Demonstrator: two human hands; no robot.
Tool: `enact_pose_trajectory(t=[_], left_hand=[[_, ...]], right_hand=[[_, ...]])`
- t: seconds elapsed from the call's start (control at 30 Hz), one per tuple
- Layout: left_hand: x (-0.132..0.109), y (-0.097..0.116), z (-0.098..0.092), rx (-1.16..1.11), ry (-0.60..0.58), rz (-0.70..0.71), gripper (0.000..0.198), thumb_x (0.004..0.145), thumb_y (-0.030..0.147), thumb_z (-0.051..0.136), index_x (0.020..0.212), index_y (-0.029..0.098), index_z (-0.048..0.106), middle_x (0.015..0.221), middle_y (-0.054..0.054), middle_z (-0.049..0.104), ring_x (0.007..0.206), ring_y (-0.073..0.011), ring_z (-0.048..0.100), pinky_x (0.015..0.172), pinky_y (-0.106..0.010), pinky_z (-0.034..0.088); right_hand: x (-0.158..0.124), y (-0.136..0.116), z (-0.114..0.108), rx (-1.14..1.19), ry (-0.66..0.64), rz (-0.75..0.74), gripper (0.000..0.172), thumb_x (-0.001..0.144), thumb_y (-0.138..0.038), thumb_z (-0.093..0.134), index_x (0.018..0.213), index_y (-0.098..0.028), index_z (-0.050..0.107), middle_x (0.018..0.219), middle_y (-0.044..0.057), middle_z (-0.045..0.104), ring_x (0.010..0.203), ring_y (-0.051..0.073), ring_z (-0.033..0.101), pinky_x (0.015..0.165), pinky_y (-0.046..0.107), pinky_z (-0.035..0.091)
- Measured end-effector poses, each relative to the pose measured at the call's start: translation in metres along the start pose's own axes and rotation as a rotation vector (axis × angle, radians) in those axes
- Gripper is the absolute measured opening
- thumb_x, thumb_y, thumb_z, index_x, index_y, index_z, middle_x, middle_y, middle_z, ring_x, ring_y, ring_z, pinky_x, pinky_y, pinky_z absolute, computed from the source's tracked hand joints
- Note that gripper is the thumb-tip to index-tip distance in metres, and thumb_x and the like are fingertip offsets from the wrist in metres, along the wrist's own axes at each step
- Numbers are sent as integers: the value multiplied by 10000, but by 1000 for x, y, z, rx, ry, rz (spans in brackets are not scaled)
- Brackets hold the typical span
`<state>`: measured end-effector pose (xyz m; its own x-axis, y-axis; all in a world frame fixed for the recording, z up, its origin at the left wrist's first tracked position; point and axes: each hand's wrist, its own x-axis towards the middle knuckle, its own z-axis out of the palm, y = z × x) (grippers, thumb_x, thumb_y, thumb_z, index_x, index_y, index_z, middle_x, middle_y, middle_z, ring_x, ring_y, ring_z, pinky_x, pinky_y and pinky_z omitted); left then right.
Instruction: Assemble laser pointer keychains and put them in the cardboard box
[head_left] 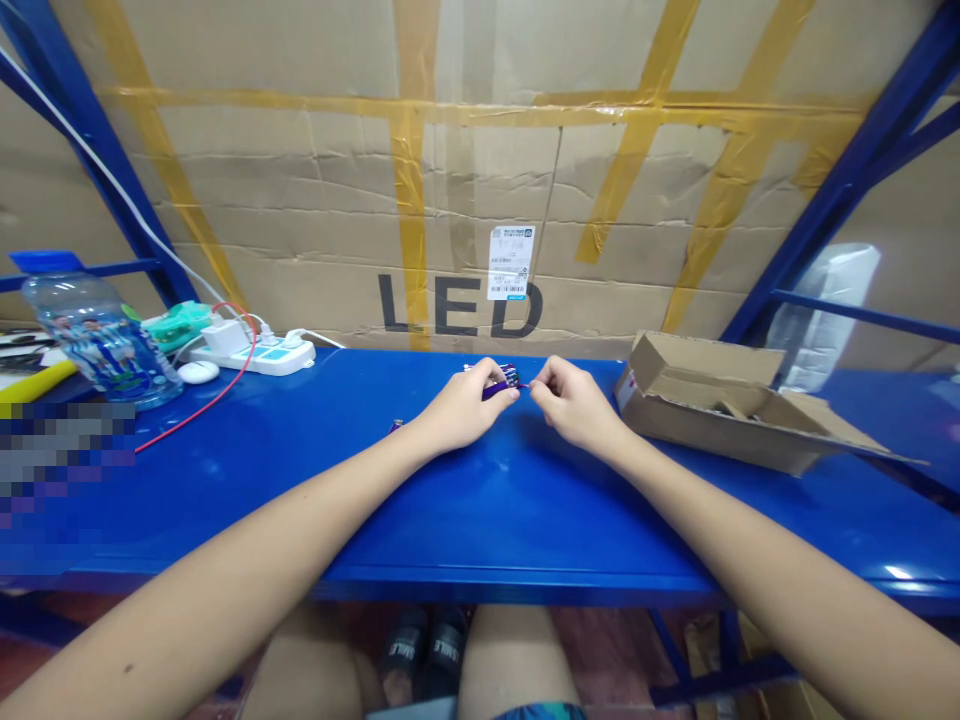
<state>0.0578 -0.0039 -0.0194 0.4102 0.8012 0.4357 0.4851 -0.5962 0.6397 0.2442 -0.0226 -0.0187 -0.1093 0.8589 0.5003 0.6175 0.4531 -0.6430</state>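
Observation:
My left hand (pixel 472 408) is closed around a slim purple pen-like object (pixel 495 390), held just above the blue table (pixel 480 510). With thumb and forefinger, my right hand (pixel 566 400) pinches a thin reddish piece (pixel 524 386) that sticks out toward the left hand. Whether that piece is joined to the purple object is too small to tell. Several slim shiny pieces (pixel 511 372) lie just behind the left fingers, partly hidden by them. Beside my left forearm is a small purple item with a metallic end (pixel 397 426).
An open cardboard box (pixel 742 435) stands on the right. On the left are a water bottle (pixel 105 335), a white power strip (pixel 281 357) with plugs, a white mouse (pixel 198 372) and a red cable (pixel 217 398). Behind the table rises a large taped carton (pixel 322 220).

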Motion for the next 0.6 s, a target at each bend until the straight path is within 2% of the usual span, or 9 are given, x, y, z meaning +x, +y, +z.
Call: enact_pose_trajectory(t=[0.1,0.2,0.33,0.6], left_hand=[[-1,-1,0,-41,-68,-81,129,937,327,518,933,199,533,713,16,611,639,-150,542,590,-277,383],[-2,2,1,-104,-111,-78,90,940,263,474,906,197,525,663,28,581,575,-129,505,545,-263,366],[-3,7,2,-163,-101,-38,84,928,243,482,873,190,518,664,19,597,575,-118,522,549,-249,388],[-4,6,4,-141,-68,26,49,933,250,497,945,205,512,654,46,597,583,-120,530,612,-259,396]], right_hand=[[2,3,-3,-18,16,4,172,837,-270,509,702,-241,408,593,-10,511,587,156,454,550,284,320],[2,3,-3,-57,2,-22,177,851,-270,505,705,-239,411,611,-5,525,590,157,462,564,289,330],[0,0,-1,-103,-13,-74,182,861,-271,501,707,-235,411,643,6,551,603,160,482,584,294,345],[-1,1,0,-152,-11,-131,189,889,-271,478,723,-241,393,686,31,578,640,179,523,625,306,359]])
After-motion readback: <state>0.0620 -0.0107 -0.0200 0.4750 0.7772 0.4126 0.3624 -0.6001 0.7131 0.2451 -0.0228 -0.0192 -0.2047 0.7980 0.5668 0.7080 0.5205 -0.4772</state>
